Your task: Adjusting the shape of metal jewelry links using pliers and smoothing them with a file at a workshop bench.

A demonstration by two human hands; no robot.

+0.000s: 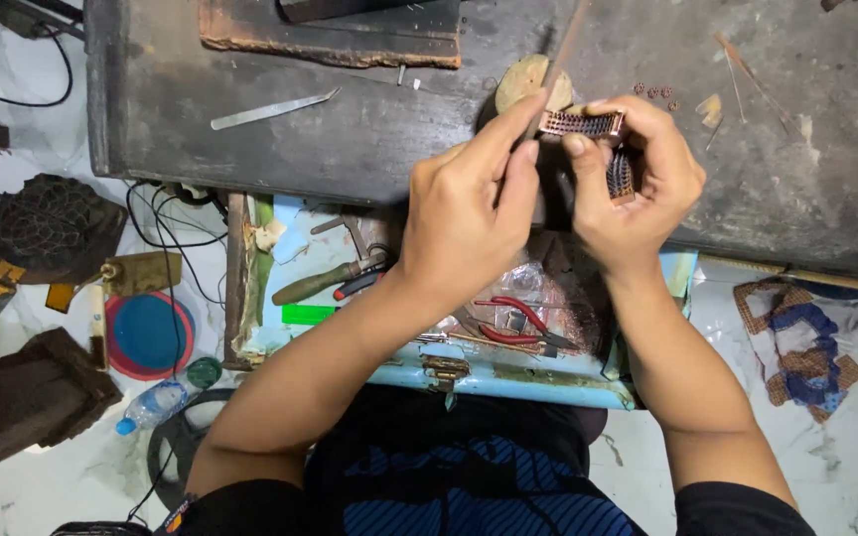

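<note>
My right hand [638,184] grips a copper-coloured mesh band [582,123], a bracelet-like strip that curls down into the palm. My left hand [469,213] pinches a thin rod-like tool [560,55], a file or stick, whose lower end meets the band's left end. Both hands hover over the front edge of a dark, worn workbench [369,139], near a small round wooden block [520,79].
A flat metal blade [272,110] lies on the bench. Below it, an open light-blue drawer [508,382] holds red-handled pliers [518,323] and other tools. On the marble floor lie a plastic bottle [156,402], a blue-and-red bowl [148,335], cables and a patterned cloth [796,347].
</note>
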